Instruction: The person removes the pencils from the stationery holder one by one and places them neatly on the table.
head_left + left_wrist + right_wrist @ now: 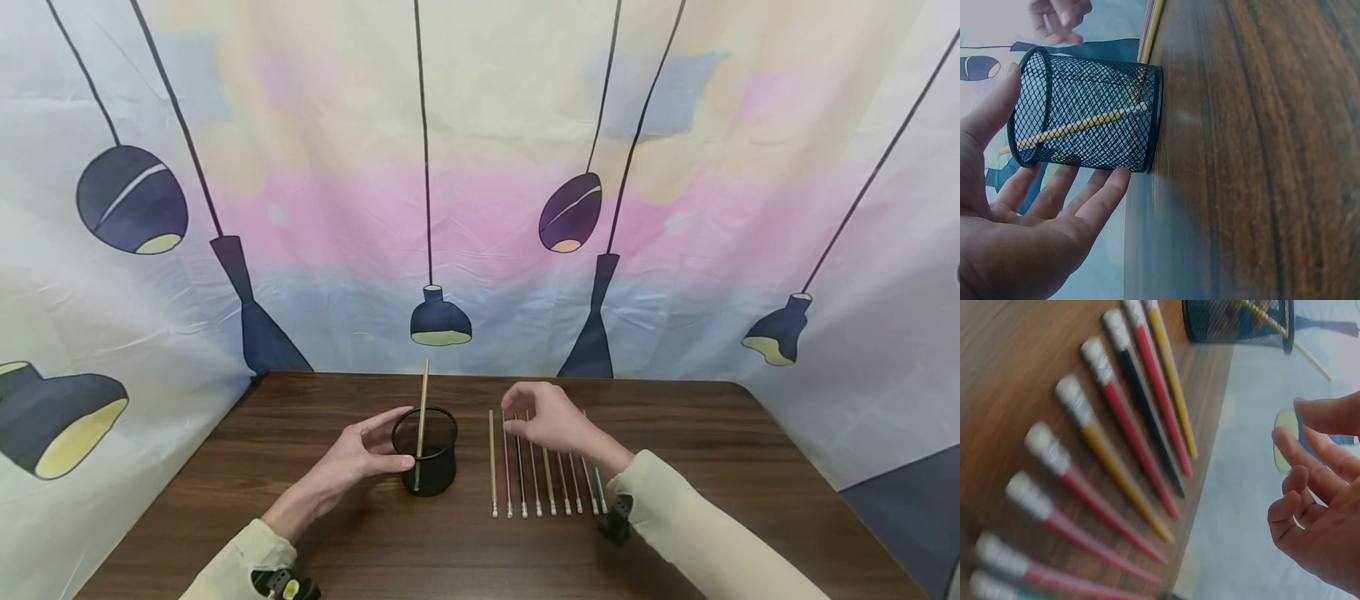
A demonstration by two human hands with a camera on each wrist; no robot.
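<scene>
A black mesh pencil cup [438, 477] stands upright on the table, with one yellow pencil [425, 385] leaning inside it, eraser end down. My left hand [352, 460] holds the cup from its left side; in the left wrist view the thumb lies at the rim and the fingers curve along the mesh wall [1094, 94]. To the right of the cup lies a row of several pencils, with a yellow pencil [492, 467] nearest the cup. Over the far ends of the row hovers my right hand [551, 417], fingers loosely bent, nothing between them.
Red pencils, a black pencil [1147, 412] and a teal one at the right end make up the row, erasers toward me. The brown wooden table [360, 542] ends at a hanging cloth [495, 208] printed with lamps.
</scene>
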